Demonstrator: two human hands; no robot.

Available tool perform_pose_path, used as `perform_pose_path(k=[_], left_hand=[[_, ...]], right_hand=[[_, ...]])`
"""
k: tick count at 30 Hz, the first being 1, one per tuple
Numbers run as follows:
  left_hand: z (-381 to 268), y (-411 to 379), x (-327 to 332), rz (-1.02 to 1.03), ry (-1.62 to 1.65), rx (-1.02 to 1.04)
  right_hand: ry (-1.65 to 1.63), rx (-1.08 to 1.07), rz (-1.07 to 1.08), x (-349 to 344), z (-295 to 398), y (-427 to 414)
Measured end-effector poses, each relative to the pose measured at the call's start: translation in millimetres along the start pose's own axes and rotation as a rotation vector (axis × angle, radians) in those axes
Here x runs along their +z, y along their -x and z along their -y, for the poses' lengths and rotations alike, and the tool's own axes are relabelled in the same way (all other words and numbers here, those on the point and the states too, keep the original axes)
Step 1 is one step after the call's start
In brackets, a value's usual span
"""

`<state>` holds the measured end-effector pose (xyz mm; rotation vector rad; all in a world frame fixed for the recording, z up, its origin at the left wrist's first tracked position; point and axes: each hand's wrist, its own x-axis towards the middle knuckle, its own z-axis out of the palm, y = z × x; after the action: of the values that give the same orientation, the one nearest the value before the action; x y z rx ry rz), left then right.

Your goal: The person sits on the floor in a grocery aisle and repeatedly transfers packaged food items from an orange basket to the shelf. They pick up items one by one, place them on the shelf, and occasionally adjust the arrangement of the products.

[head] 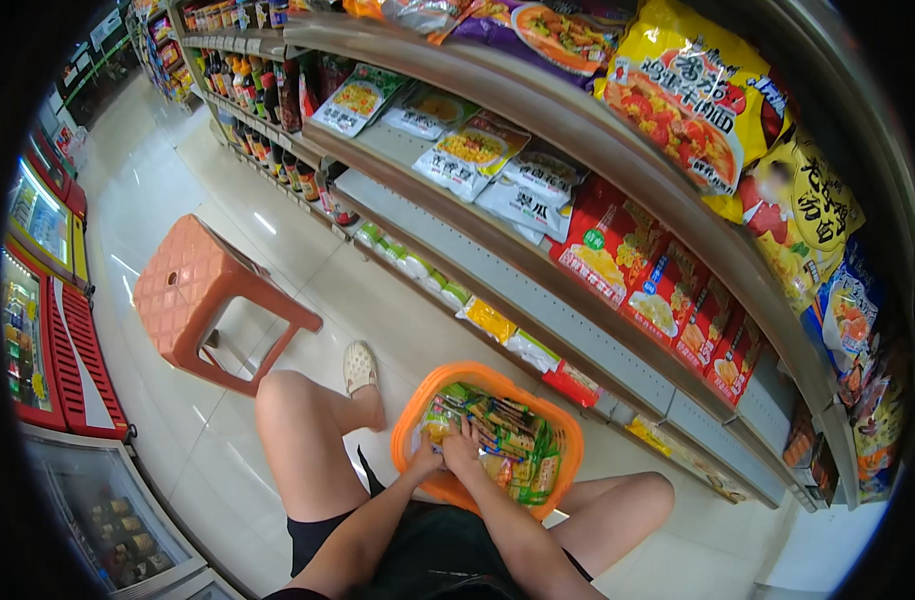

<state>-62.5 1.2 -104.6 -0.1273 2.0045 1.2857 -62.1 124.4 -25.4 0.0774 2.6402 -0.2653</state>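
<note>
An orange plastic basket (575, 442) stands between my knees, holding many small food packets (506, 420) in green, clear and dark wrapping. Both hands reach in over its near left side. My left hand (426, 457) is at a pale green-and-white food packet (436, 415) by the basket's left wall, its fingers curled at the packet's near edge. Close beside it, my right hand (462, 448) lies over the packets with bent fingers; its fingertips are partly hidden, and I cannot tell whether it grips one. More green packets (540, 476) lie at the basket's right side.
A shop shelf (502, 259) runs along the right, with red boxes (596, 247), pouches (469, 154) and noodle bags (682, 97). An orange plastic stool (195, 292) stands at the left. Drink coolers (75, 352) line the far left. Low packets (487, 319) sit on the bottom shelf.
</note>
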Motion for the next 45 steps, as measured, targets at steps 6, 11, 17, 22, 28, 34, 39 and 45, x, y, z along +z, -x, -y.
perform_pose_path(k=[6,11,17,22,28,34,39,45], left_hand=[[25,-11,2,0.019,0.114,-0.040],[22,-12,12,-0.010,0.069,-0.038],[41,-17,15,-0.087,0.018,0.040],[11,-5,8,-0.014,0.043,0.020],[58,-29,22,-0.143,0.218,0.075],[-11,-3,9,-0.165,0.228,0.328],[-83,37,-20,-0.114,0.112,0.575],[-177,87,-60,0.062,0.442,0.606]], right_hand=[[-0.241,0.081,0.041,14,0,2],[-0.306,0.174,0.046,14,-11,-1],[-0.278,0.175,-0.061,-2,-6,-9],[-0.426,0.208,-0.083,2,-18,-16],[-0.472,0.246,-0.070,-46,-10,18],[-0.549,-0.087,-0.510,-68,-28,53],[-0.654,-0.088,-0.663,-160,-30,86],[-0.853,-0.084,-0.765,-220,-19,96]])
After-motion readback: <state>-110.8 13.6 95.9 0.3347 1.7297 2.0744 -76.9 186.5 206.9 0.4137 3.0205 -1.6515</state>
